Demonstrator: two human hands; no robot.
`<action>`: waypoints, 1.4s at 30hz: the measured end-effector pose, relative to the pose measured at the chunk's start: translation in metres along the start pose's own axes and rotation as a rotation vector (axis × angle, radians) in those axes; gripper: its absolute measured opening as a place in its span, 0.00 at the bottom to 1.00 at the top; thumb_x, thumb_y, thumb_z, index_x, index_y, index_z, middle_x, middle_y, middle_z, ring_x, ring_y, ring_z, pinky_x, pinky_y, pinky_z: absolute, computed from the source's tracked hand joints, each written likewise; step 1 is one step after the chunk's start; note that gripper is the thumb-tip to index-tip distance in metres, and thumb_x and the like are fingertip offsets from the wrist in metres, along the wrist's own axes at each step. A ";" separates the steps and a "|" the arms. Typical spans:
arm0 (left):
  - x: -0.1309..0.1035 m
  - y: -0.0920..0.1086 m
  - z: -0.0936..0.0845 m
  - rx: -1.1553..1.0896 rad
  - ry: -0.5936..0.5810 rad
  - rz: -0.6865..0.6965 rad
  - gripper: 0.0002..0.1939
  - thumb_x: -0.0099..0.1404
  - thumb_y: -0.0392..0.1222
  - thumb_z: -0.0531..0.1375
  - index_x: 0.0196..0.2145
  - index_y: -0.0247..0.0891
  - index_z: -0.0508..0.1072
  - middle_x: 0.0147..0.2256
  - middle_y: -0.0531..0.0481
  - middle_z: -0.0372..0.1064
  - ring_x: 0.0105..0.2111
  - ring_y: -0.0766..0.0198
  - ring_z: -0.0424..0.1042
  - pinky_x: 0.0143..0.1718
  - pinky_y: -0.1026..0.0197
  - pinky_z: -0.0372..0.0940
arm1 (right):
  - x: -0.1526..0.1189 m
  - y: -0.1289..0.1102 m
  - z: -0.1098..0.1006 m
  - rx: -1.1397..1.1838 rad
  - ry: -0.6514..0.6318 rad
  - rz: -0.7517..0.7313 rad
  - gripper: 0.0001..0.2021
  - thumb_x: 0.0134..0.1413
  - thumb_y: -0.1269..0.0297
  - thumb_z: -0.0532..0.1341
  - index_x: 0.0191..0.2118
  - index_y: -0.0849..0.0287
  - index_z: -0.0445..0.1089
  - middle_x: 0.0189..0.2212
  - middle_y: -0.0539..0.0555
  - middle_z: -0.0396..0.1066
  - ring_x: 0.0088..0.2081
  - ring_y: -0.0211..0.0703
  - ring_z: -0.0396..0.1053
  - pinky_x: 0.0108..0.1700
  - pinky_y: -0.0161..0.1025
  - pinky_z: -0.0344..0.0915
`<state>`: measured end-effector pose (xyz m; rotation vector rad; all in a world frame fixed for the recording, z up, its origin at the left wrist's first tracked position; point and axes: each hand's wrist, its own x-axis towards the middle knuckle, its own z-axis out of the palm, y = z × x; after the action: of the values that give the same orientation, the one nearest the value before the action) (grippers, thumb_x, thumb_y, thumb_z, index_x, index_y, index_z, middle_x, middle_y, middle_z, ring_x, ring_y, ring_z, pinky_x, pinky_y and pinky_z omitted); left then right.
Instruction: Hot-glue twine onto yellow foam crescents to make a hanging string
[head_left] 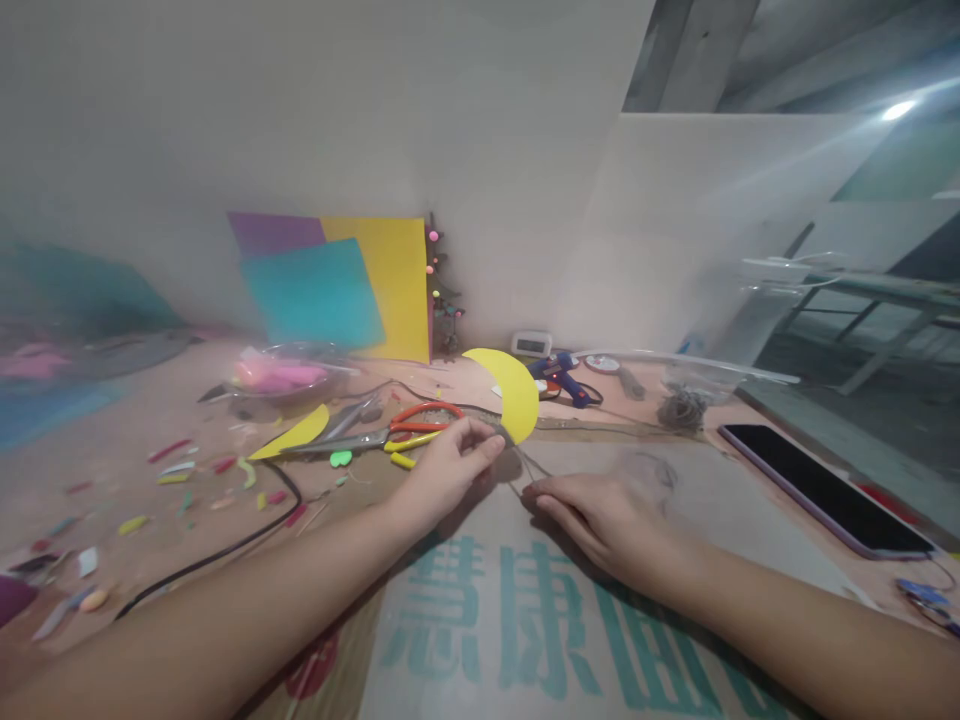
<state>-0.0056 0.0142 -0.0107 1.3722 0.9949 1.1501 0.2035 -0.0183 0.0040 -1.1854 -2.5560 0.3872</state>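
A yellow paper crescent stands upright just beyond my left hand. The fingers of that hand are pinched together by the crescent's lower end, where a thin grey string also runs. My right hand is closed, thumb against fingers, on the string a little lower and to the right. Exactly how the string meets the paper is hidden by the left fingers. Under both hands lies a whitish sheet with large teal characters.
Left of my hands lie orange-handled scissors, a yellow paper offcut, a black cable and scattered scraps. Behind are a blue glue gun, a small white digital display and coloured sheets. A string bundle and phone lie right.
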 end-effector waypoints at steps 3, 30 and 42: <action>-0.001 0.001 0.000 -0.013 -0.010 -0.007 0.17 0.58 0.53 0.63 0.31 0.36 0.65 0.22 0.57 0.61 0.21 0.70 0.60 0.24 0.66 0.54 | 0.002 0.001 0.001 0.003 0.004 0.015 0.18 0.68 0.60 0.46 0.37 0.58 0.71 0.31 0.53 0.74 0.31 0.39 0.69 0.35 0.34 0.62; -0.006 0.005 0.002 0.222 -0.029 0.034 0.11 0.60 0.48 0.61 0.31 0.37 0.68 0.21 0.56 0.64 0.20 0.69 0.61 0.21 0.67 0.55 | -0.002 -0.007 0.003 -0.361 0.213 -0.425 0.12 0.64 0.69 0.51 0.33 0.60 0.69 0.23 0.50 0.67 0.25 0.37 0.60 0.28 0.35 0.51; -0.018 0.010 0.008 0.442 -0.281 0.128 0.08 0.60 0.43 0.60 0.33 0.36 0.74 0.24 0.54 0.70 0.22 0.69 0.65 0.24 0.68 0.58 | -0.010 0.000 -0.027 -0.499 0.427 -0.528 0.09 0.64 0.68 0.54 0.37 0.59 0.71 0.22 0.50 0.65 0.26 0.39 0.60 0.29 0.38 0.51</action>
<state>-0.0014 -0.0059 -0.0025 1.9146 1.0016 0.8212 0.2197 -0.0235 0.0275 -0.5759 -2.4956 -0.5869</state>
